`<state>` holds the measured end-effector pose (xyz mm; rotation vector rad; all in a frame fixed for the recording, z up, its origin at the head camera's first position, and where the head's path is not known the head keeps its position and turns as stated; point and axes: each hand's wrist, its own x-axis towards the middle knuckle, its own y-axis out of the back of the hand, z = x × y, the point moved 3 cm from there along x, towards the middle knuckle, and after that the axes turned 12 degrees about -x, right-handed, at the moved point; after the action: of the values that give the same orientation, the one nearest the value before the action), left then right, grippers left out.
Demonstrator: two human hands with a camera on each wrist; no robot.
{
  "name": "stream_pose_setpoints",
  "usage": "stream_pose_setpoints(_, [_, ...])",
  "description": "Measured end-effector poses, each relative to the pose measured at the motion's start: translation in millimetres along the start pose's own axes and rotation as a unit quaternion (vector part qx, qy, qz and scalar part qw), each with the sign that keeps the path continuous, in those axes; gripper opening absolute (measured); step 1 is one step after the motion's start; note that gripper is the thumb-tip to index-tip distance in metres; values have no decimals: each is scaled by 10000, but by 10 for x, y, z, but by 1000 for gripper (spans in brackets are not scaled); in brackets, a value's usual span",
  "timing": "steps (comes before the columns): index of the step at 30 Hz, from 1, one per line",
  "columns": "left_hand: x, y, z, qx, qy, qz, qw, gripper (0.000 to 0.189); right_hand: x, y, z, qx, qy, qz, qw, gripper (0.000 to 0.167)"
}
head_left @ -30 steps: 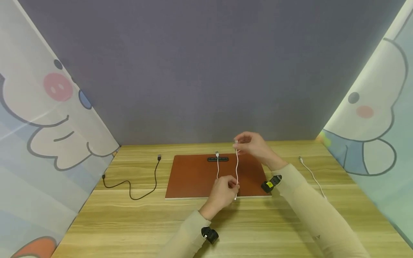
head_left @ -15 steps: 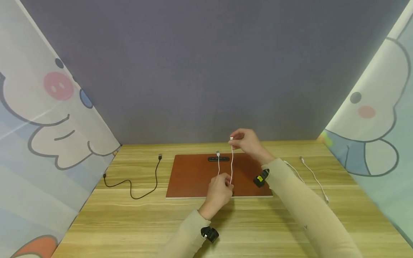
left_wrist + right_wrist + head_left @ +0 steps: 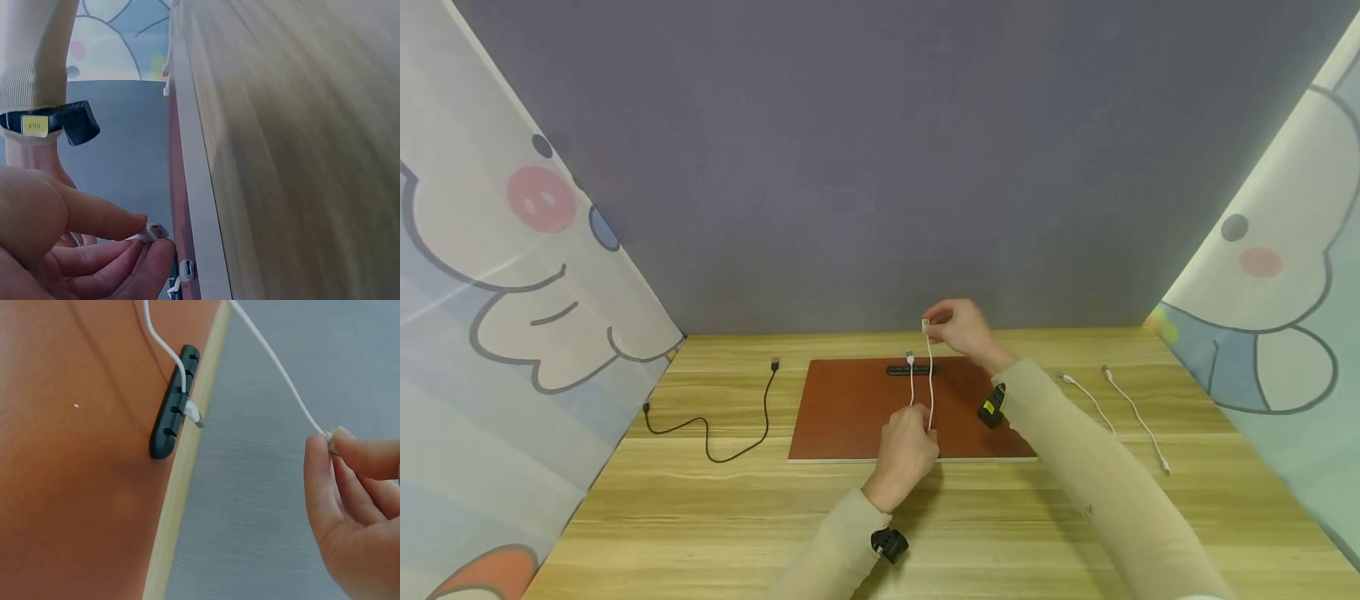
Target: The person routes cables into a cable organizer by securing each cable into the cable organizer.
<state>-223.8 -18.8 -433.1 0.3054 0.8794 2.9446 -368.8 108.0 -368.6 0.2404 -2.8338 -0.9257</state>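
Right hand [image 3: 958, 327] pinches a white cable [image 3: 931, 387] at its top, left hand [image 3: 906, 454] its bottom.

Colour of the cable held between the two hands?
White. The cable shows best in the right wrist view.

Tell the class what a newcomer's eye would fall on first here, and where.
Probably the white cable, pinched by the left hand and right hand above the brown board. Next, the black clip near the board's far edge, with a second cable in it. Cartoon figures flank the table.
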Motion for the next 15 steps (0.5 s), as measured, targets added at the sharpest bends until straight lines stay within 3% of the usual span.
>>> stream_pose_setpoints(6, [-15, -8, 30, 528, -401, 275, 9974, 20, 73, -74, 63, 17, -236, -54, 9997, 28])
stream_pose_setpoints(15, [-28, -59, 44, 1161, -922, 495, 9877, 18, 167, -230, 227, 286, -483, -129, 9983, 28])
